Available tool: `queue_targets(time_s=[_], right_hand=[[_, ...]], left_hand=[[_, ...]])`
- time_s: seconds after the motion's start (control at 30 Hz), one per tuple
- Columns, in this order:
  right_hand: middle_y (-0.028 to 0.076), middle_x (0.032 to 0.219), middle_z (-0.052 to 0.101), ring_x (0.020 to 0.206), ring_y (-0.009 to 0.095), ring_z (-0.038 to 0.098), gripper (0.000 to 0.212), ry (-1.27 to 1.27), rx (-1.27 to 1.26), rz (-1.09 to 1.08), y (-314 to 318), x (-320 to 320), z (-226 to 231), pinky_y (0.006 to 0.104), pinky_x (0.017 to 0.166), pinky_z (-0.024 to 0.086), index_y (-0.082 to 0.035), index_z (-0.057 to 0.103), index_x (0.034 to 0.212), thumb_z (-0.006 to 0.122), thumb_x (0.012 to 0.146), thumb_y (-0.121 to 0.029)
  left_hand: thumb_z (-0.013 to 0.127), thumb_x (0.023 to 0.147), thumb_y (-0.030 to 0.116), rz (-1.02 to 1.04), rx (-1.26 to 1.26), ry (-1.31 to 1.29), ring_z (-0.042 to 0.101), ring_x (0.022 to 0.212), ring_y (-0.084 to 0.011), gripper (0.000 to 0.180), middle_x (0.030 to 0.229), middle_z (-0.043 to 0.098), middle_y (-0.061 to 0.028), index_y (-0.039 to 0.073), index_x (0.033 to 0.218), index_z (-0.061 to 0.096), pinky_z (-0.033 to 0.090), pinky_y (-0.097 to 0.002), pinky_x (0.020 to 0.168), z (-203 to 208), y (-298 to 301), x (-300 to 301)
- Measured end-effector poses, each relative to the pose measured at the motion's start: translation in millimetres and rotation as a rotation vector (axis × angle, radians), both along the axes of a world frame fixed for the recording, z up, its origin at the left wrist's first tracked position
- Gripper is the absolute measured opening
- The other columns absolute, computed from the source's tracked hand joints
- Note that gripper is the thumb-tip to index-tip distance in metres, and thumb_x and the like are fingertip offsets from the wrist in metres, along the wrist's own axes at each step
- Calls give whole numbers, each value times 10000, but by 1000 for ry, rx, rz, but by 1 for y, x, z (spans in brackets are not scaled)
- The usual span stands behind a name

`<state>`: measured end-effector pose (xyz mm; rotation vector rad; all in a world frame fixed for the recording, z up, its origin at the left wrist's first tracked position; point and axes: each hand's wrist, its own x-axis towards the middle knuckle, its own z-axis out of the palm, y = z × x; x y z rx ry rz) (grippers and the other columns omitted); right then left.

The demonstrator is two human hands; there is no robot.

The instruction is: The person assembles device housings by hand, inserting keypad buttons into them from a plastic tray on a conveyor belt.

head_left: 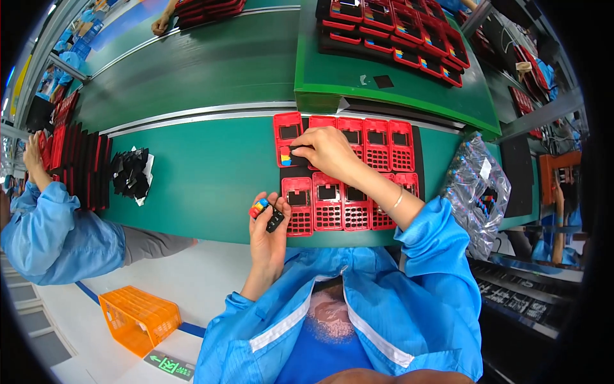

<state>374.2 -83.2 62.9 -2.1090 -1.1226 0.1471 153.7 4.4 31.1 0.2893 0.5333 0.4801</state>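
Observation:
Red phone housings (328, 214) with black screens lie in two rows on a dark tray (419, 150) on the green bench. Most show black keypads in their lower halves. The upper-left red housing (288, 128) sits tilted and slightly raised from the row. Blue and yellow show in its lower part. My right hand (329, 152) reaches over the row, thumb and fingers pinched on a small black keypad (298, 155) at that housing, partly hidden by the fingers. My left hand (267, 233), palm up at the bench edge, holds several small keypads (275, 221), black with red, yellow and blue parts.
Crumpled black scraps on white paper (132, 174) lie left of me. Beyond, a co-worker in blue (64, 230) handles stacked red trays (80, 160). A clear plastic bag of parts (476, 192) lies right. More housings (396, 32) stand on the raised green platform (345, 73).

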Motion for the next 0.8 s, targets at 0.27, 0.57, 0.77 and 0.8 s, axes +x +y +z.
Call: queue_targets(time_s=[0.27,0.57,0.77,0.8], right_hand=[[65,908,665,925,279,591,195,-165,-8,-7,10,0,-28,409,851,513,-58,800,1012,776,844,-154],[99,993,665,975,297,628,238,-468,110,266,-8,-12,-24,432,935,490,7,721,1061,724,873,-138],[92,939,689,953,268,663,169,-490,18,312,-7,-18,-18,416,975,496,9,724,953,701,881,-142],[87,959,698,964,270,664,186,-492,-70,329,-7,-18,-16,411,965,498,3,732,972,706,885,-159]], left_hand=[[599,963,-28,-16,-43,23,590,1165,-278,433,1271,589,-180,-5,1380,482,506,-449,1078,-5,7,0],[617,986,95,-96,-71,-57,579,1221,-298,452,1331,576,-191,20,1406,467,470,-468,1121,-6,17,2],[562,987,188,-122,-154,-166,479,1381,-386,486,1461,491,-265,-10,1415,446,362,-519,1220,-1,19,11],[550,982,183,-134,-138,-165,448,1418,-402,487,1501,459,-281,-16,1414,444,343,-525,1234,2,18,12]])
